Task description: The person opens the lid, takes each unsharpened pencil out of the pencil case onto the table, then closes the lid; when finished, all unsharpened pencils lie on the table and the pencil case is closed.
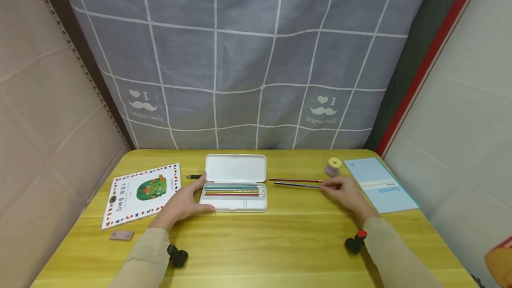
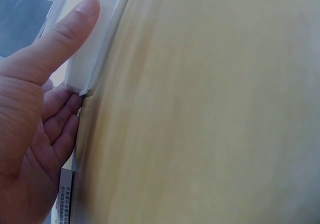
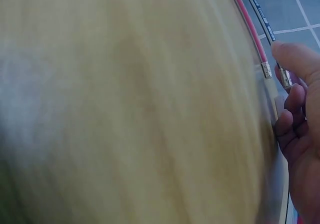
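Note:
A white pencil case (image 1: 230, 205) lies with its lid (image 1: 236, 168) swung back, several pencils (image 1: 228, 191) in its tray. My left hand (image 1: 182, 206) holds the case's left end, thumb at the front corner and fingers at the end wall. On the right, my right hand (image 1: 347, 194) pinches the end of a dark blue pencil (image 1: 294, 185) between thumb and fingers. A red pencil (image 1: 292, 179) runs beside it, just behind; in the right wrist view this red pencil (image 3: 250, 26) lies outside the pinch.
A book with a green picture (image 1: 152, 188) lies left, a pinkish eraser-like block (image 1: 121, 235) in front of it. A black pen (image 1: 194, 176) is partly visible behind my left hand. At right are a small yellow-and-purple cylinder (image 1: 334, 166) and a light blue notebook (image 1: 384, 186).

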Tool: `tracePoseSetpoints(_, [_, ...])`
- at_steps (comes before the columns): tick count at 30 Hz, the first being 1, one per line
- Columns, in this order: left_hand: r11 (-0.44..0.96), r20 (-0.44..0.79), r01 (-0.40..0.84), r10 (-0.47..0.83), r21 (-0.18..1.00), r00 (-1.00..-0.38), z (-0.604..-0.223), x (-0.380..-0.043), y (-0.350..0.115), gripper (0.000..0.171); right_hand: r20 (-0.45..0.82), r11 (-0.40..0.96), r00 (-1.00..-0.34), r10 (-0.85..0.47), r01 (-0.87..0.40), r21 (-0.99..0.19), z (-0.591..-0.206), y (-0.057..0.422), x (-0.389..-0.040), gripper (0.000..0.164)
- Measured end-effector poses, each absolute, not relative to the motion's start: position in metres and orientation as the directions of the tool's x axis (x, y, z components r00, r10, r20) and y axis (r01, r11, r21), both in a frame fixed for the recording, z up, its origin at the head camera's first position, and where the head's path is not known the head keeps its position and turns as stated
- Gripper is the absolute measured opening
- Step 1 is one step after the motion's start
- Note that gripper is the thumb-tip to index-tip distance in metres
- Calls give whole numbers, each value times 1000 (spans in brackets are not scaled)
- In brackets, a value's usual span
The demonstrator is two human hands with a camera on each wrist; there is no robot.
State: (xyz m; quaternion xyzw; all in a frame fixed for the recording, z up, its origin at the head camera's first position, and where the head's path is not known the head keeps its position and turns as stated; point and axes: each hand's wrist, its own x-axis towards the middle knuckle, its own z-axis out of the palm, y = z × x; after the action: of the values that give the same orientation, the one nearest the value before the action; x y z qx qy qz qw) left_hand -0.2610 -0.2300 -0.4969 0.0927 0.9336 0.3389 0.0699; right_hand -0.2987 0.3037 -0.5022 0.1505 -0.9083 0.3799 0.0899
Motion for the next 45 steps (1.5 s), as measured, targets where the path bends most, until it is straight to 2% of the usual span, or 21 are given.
tracePoseSetpoints(15, [746, -65, 125, 221, 655, -973, -496, -260, -229, 121, 321, 751, -929, -186, -345, -563, -506, 290, -306, 5])
tracePoseSetpoints(22, [754, -73, 123, 221, 646, -973, -496, -262, -229, 121, 277, 756, -941, -194, -323, -570, -505, 283, -305, 7])
tracePoseSetpoints(45, [752, -66, 123, 216, 648, -974, -495, -261, -230, 121, 317, 764, -929, -192, -344, -545, -505, 277, -304, 9])
